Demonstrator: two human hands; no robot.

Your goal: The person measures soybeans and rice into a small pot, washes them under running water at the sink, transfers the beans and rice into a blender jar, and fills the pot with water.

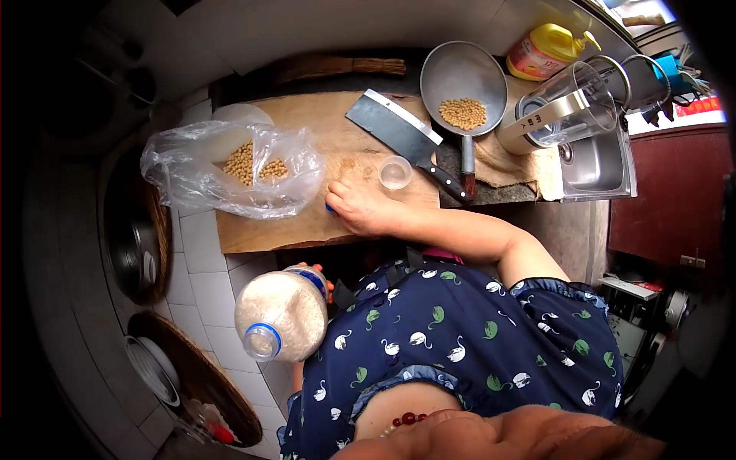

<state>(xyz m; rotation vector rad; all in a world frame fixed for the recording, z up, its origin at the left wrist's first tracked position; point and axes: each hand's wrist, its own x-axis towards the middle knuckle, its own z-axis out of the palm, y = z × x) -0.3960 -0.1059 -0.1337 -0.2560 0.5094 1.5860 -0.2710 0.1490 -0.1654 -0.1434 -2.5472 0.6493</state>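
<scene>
Plastic jar (280, 314): clear, wide-bodied, largely filled with pale grain, probably rice; mouth ringed in blue, uncapped. Place: off the cutting board (268, 234), before its near edge, towards its left end. Handling, as judged: heavy for a jar, thin-walled, smooth, somewhat slippery, unlikely to shatter; contents loose, would pour if tipped. Best hold: round the body, base supported.

Left grip (330, 287): closed round the jar's far side.

Right grip (356, 208): fingers drawn together over a blue cap (330, 207), near edge of the cutting board. Cap, as judged: light, stiff; pinch by the rim.

Plastic bag (230, 172): limp, clear, with beans (241, 162); left end of the cutting board.

Hidden or unclear: most of the left grip, behind the jar; most of the cap, under fingers; the jar's exact tilt, and whether anything bears its base; frame corners, dark.
</scene>
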